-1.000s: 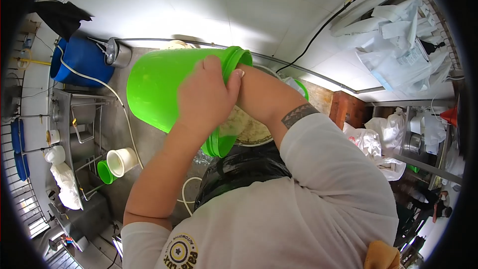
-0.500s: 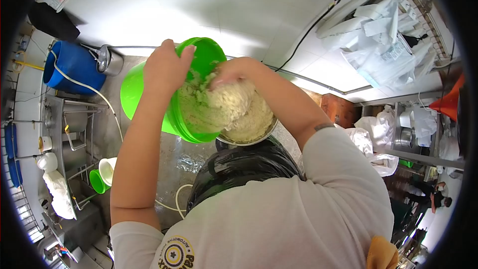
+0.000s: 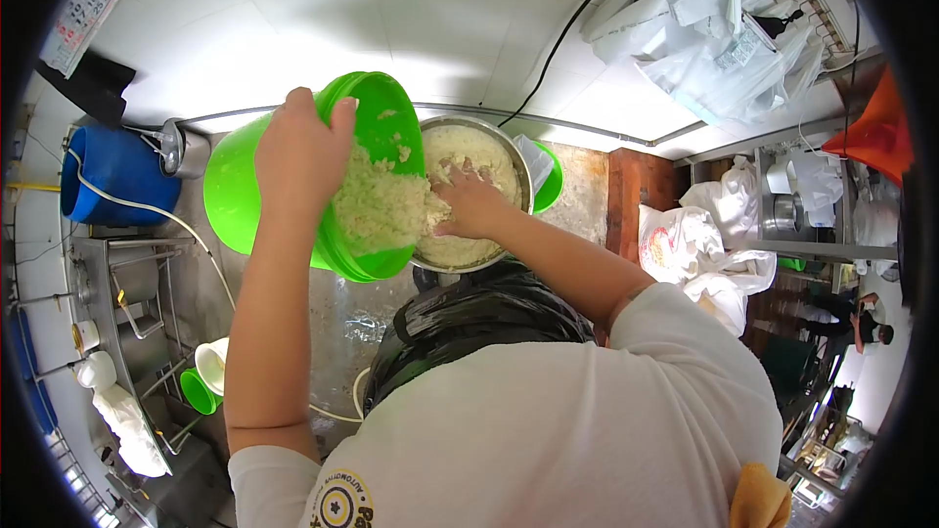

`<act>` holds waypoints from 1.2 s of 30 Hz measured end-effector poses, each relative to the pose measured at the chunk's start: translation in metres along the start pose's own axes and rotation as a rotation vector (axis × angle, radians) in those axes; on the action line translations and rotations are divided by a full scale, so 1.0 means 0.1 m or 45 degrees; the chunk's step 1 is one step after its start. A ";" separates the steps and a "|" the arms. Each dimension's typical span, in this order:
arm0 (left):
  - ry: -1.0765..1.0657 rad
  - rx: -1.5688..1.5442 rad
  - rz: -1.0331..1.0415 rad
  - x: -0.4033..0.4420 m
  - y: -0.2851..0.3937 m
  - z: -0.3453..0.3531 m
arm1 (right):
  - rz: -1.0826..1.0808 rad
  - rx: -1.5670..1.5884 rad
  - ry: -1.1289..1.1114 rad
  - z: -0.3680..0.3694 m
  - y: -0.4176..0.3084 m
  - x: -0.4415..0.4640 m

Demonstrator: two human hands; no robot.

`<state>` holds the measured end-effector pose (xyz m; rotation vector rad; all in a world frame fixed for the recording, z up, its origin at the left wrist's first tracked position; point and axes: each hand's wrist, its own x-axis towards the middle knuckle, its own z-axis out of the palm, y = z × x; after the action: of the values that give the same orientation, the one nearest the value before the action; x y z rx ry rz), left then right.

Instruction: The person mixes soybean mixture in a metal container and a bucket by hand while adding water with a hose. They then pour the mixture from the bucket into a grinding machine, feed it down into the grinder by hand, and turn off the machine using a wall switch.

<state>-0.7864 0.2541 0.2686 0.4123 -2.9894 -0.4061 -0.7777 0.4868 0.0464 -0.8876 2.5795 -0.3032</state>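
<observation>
My left hand (image 3: 303,152) grips the rim of a bright green bucket (image 3: 235,176), which is tipped on its side toward the right. Pale, wet, crumbly dough (image 3: 377,205) lies along the bucket's lower wall and reaches its mouth. Right beside that mouth stands a round metal pot (image 3: 525,166) holding more of the pale mass (image 3: 489,152). My right hand (image 3: 471,203) is over the pot, fingers spread and smeared with dough, touching the mass near the bucket's lip. Some bits cling to the bucket's inner wall.
A black plastic apron (image 3: 469,308) covers my front. Another green bucket (image 3: 551,179) stands behind the pot. To the left are a blue barrel (image 3: 122,176) with a hose and a metal sink stand (image 3: 137,269). White sacks (image 3: 685,244) lie at the right; plastic bags (image 3: 724,29) hang above.
My right hand has moved from the bucket's mouth down over the pot, and its fingers have spread. More of the pot shows now. The bucket stays tipped in my left hand.
</observation>
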 end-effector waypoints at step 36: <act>0.183 0.092 0.052 -0.34 0.51 0.25 | -0.090 0.081 -0.232 0.25 0.34 0.48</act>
<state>-0.7702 0.3175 0.2564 0.3686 -2.8738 -0.2542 -0.8193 0.4812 -0.0014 -0.9397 2.3627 -0.3072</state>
